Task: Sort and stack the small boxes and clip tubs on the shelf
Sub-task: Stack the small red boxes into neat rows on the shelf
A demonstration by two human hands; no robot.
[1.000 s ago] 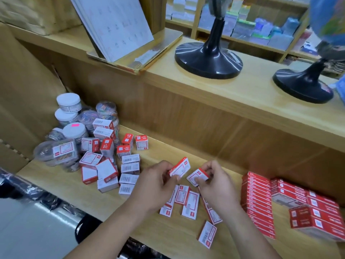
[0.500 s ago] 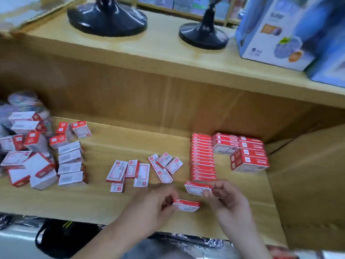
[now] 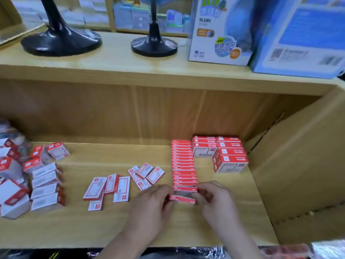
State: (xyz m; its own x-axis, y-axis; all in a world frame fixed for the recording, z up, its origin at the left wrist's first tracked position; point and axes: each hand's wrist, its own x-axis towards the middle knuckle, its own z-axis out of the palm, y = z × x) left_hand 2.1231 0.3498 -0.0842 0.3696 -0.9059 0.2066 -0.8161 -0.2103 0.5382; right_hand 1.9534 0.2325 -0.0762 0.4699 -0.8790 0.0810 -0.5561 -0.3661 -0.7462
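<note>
On the wooden shelf, red packs sit back right, a row of slim boxes runs front to back beside them, and loose boxes lie left. The left hand and right hand pinch opposite ends of 1 small red box, lengthwise left-right, at the row's near end.

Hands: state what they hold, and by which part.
A small red box, at the near end of the row: the left hand pinches its left end, the right hand its right end.
</note>
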